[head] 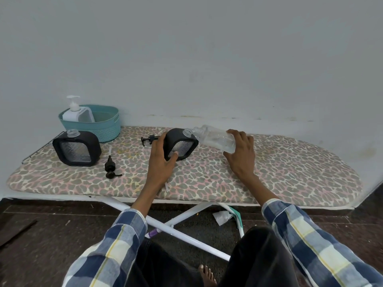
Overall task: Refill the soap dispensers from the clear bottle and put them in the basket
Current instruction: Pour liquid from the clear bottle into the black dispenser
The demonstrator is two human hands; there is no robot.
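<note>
My left hand [162,155] grips a black square soap dispenser [182,145], tilted to the right, its open clear neck pointing at the bottle. My right hand [241,153] holds the clear bottle [215,138] tipped on its side, mouth next to the dispenser's neck. A second black dispenser [77,149] stands upright and uncapped at the left. A white dispenser [77,113] with its pump on stands in the teal basket [103,126] at the back left. One black pump [110,165] lies beside the left dispenser, another black pump [149,139] lies behind my left hand.
Everything rests on a leopard-print ironing board [279,172] against a grey wall. A thin white tube [166,187] lies near the front edge. White crossed legs and crumpled paper [221,217] sit below on the dark floor.
</note>
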